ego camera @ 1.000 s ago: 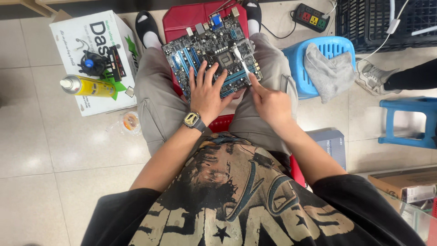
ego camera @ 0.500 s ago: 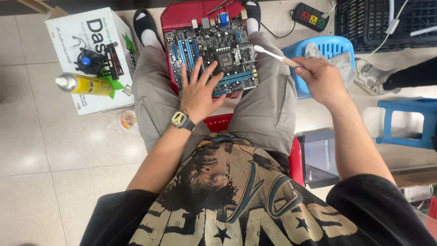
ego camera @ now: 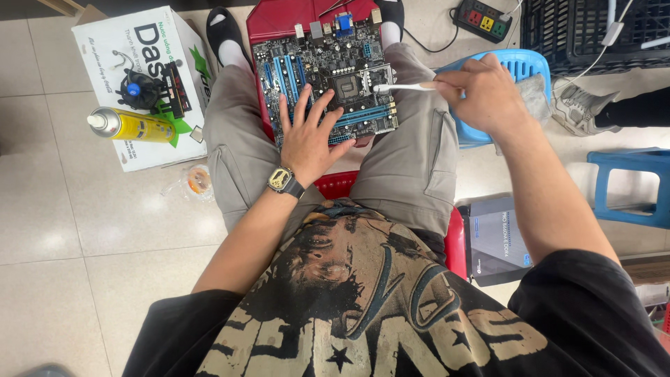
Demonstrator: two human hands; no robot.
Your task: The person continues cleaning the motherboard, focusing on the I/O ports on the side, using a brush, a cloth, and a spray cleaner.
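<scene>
I have my left hand (ego camera: 312, 136) spread flat, fingers wide, on the motherboard (ego camera: 324, 73) lying across my lap, while my right hand (ego camera: 483, 87) is closed around a white brush (ego camera: 405, 87) whose tip rests by the processor socket (ego camera: 347, 86), just beyond my left fingertips. Well off to the left of my left hand, a yellow spray can (ego camera: 132, 126) and a cooler fan (ego camera: 142, 89) lie on a cardboard box (ego camera: 112, 49), and a blue stool (ego camera: 520, 66) sits under my right hand

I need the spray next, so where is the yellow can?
In the head view, the yellow spray can lies on the white cardboard box, left of the person's knee, beside the black cooler fan.
</scene>
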